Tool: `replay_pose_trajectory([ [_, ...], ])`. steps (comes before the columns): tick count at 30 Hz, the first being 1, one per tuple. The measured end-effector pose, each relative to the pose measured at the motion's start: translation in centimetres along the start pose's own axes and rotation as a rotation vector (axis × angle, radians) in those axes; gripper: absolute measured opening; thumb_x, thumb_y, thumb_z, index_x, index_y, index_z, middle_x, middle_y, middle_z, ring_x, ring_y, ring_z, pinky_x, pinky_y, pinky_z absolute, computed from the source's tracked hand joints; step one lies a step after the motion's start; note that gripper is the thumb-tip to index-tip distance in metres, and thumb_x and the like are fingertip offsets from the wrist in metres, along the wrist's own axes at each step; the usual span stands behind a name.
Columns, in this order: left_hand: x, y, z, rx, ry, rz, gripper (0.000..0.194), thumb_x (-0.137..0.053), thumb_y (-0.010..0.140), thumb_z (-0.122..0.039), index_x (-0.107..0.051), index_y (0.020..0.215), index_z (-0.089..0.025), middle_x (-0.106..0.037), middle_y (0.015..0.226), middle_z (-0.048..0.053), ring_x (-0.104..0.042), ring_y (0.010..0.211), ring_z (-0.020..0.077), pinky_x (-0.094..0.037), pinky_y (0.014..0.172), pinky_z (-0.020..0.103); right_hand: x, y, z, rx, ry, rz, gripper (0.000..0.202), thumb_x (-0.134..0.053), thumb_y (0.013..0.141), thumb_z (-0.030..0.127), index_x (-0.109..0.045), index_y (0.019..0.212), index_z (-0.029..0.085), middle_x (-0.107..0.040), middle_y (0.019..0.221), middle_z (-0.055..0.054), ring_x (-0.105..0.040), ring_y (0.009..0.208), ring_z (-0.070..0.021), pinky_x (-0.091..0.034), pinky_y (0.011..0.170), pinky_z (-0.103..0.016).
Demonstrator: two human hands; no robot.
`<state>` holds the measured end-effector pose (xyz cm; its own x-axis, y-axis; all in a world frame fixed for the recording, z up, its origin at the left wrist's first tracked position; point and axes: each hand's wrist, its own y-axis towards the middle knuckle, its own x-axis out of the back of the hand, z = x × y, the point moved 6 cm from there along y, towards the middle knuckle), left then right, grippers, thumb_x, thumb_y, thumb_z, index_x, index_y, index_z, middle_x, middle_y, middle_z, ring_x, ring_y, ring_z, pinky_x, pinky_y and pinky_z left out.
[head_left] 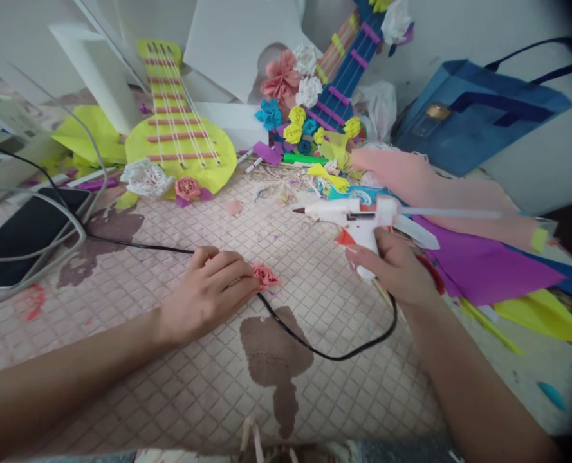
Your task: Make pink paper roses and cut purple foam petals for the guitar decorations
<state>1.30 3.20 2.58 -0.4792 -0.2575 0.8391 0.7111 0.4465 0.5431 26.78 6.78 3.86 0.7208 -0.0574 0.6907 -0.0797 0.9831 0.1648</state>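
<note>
My right hand (401,267) holds a white hot glue gun (370,215) by its handle, just above the table. The nozzle points left, and a clear glue stick (452,212) sticks out of the back. My left hand (213,289) rests on the table, its curled fingers closed at a small pink paper rose (265,275); the hand hides part of the rose. The gun's black cord (324,355) loops across the table and passes under my left hand. A yellow paper guitar (182,138) with white strings leans at the back, a white flower (145,177) and another pink rose (188,188) at its base.
A blue paper guitar (341,83) with paper flowers stands behind. Pink (440,186) and purple paper sheets (483,260) lie at the right, near a blue bag (479,119). Scraps and a green marker (305,158) lie at the back. A dark tablet-like device (25,238) and cables are left.
</note>
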Motion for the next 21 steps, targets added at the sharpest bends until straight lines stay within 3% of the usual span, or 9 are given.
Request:
replay_pose_trajectory([
  [5,0.0,0.0,-0.2,-0.036,0.041,-0.006,0.007,-0.057,0.089,-0.016,-0.061,0.095,-0.018,-0.069,0.087,0.001,-0.059,0.084,0.0191,-0.036,0.075,0.038,0.7,-3.0,1.1,0.095,-0.022,0.183,0.032,-0.060,0.082,0.043,-0.055,0.058,0.022,-0.048,0.051,0.001,-0.046,0.047,-0.0148,-0.037,0.042,-0.027],
  [8,0.2,0.1,-0.3,-0.035,0.033,-0.005,0.007,-0.055,0.091,-0.017,-0.060,0.095,-0.019,-0.070,0.088,0.001,-0.059,0.086,0.0186,-0.036,0.075,0.037,0.2,-4.8,2.0,0.187,-0.013,0.273,0.013,-0.059,0.084,0.038,-0.063,0.082,0.025,-0.062,0.069,-0.001,-0.057,0.061,-0.0188,-0.047,0.053,-0.030],
  [11,0.4,0.3,-0.4,-0.037,0.030,-0.006,0.010,-0.051,0.093,-0.018,-0.061,0.092,-0.020,-0.070,0.088,0.000,-0.059,0.087,0.0180,-0.036,0.076,0.036,-0.9,-6.0,2.8,0.240,0.003,0.342,0.011,-0.059,0.085,0.030,-0.062,0.096,0.028,-0.064,0.073,0.002,-0.058,0.061,-0.0169,-0.049,0.054,-0.027],
  [21,0.8,0.5,-0.5,-0.059,0.018,-0.043,0.015,-0.049,0.094,-0.016,-0.063,0.092,-0.020,-0.071,0.090,0.000,-0.060,0.088,0.0176,-0.035,0.076,0.036,-2.5,-5.9,3.0,0.218,-0.013,0.334,0.013,-0.057,0.087,0.029,-0.061,0.098,0.023,-0.067,0.078,0.001,-0.062,0.066,-0.0151,-0.052,0.058,-0.023],
])
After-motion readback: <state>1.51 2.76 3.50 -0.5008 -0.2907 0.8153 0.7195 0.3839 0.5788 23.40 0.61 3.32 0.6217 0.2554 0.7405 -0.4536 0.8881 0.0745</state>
